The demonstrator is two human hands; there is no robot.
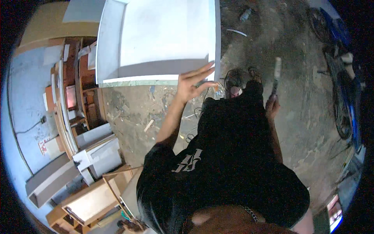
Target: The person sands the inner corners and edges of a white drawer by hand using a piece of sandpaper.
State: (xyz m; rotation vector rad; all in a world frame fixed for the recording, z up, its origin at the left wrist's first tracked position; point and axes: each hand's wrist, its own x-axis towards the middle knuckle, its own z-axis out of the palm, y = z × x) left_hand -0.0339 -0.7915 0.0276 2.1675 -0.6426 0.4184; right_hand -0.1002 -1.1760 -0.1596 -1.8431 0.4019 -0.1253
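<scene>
A large white open box-shaped piece of furniture (163,35) with raised sides fills the upper middle. At its near right corner is my left hand (191,84), fingers stretched out and thumb apart, holding nothing. The fingertips overlap the corner edge; I cannot tell whether they touch it. My right hand (273,107) is closed around a slim tool (277,74) at my right side. It has a dark lower part and a pale upper end, pointing away from me; blur hides its exact kind.
Wooden shelving (87,85) and leaning boards stand along the left wall. Panels (103,156) and a wooden frame (93,199) lie lower left. Scraps litter the concrete floor (307,101). A plastic bottle (246,15) lies beyond the box; dark coiled hoses or cables (339,93) lie at right.
</scene>
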